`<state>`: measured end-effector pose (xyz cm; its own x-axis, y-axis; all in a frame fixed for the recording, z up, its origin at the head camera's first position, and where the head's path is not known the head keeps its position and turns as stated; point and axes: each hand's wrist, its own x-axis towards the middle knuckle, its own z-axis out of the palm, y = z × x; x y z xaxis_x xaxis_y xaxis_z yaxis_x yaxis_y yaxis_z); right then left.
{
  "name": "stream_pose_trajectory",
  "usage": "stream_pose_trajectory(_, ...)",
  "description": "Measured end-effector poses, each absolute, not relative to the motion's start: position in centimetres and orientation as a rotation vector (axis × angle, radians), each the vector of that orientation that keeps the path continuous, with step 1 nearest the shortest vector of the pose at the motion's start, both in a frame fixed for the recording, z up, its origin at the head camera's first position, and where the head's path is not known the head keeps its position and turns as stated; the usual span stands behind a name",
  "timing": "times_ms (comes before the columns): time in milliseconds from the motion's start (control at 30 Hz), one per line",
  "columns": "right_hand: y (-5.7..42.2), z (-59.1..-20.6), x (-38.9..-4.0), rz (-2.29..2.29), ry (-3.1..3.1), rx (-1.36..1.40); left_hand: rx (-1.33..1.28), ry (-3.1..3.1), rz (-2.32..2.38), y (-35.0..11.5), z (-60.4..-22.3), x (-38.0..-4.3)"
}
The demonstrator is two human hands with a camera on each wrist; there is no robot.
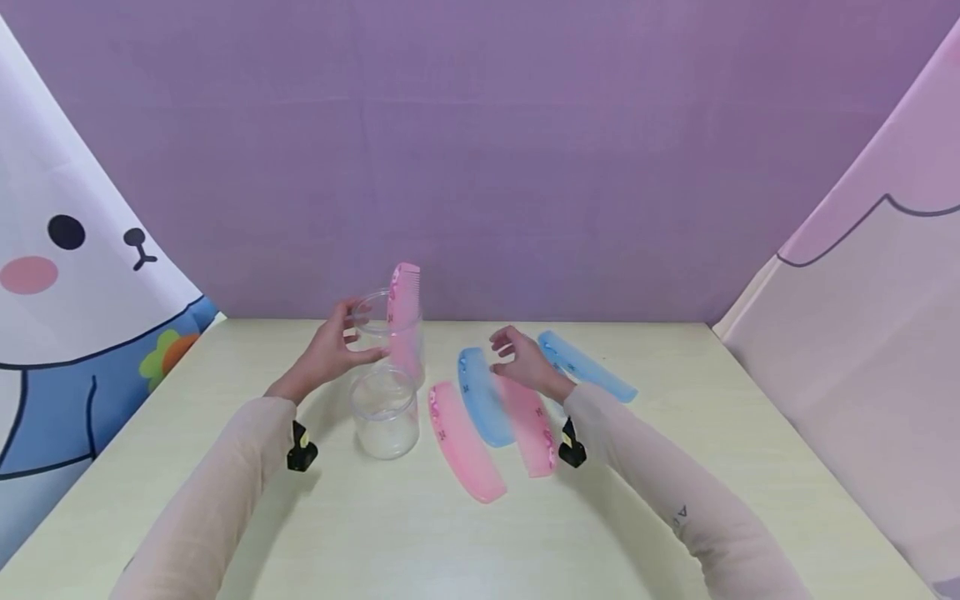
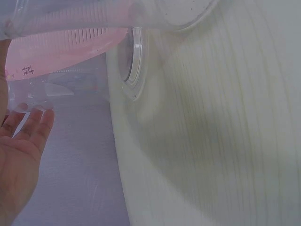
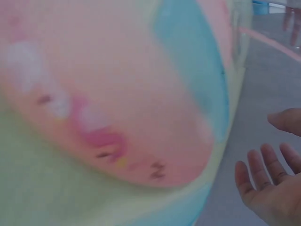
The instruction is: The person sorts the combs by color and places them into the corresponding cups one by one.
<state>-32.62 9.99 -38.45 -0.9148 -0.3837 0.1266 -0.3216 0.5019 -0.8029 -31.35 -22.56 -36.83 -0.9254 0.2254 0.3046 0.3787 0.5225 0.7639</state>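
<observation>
My left hand (image 1: 330,354) holds a clear plastic jar (image 1: 375,333) from its left side, thumb toward the front and fingers round the back. A pink comb (image 1: 403,304) stands upright in that jar, its top end above the rim. Just in front is a second clear jar (image 1: 386,421) with nothing in it. My right hand (image 1: 521,358) hovers with loosely bent, empty fingers over the far end of a pink comb (image 1: 531,433). Left of that lie a blue comb (image 1: 483,400) and another pink comb (image 1: 463,446).
A further blue comb (image 1: 588,367) lies slanted behind my right wrist, partly covered by it. The pale wooden table (image 1: 420,550) ends at a purple cloth backdrop (image 1: 540,167). Printed cloths hang at both sides.
</observation>
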Motion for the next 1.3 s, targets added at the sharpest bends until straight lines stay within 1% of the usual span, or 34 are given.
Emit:
stream_pose_trajectory(300, 11.3, -40.0, -32.3, -1.207, 2.728, -0.547, -0.511, -2.602, -1.354, -22.5, -36.8, -31.3)
stream_pose_trajectory(600, 11.6, -40.7, -32.0, -1.013, 2.765, -0.523, -0.524, -2.603, -1.334, -22.6, -36.8, -31.4)
stream_pose_trajectory(1300, 11.6, -40.8, -32.3, -0.937, 2.761, -0.539, -0.515, -2.589, -1.365, -22.4, -36.9, -31.4)
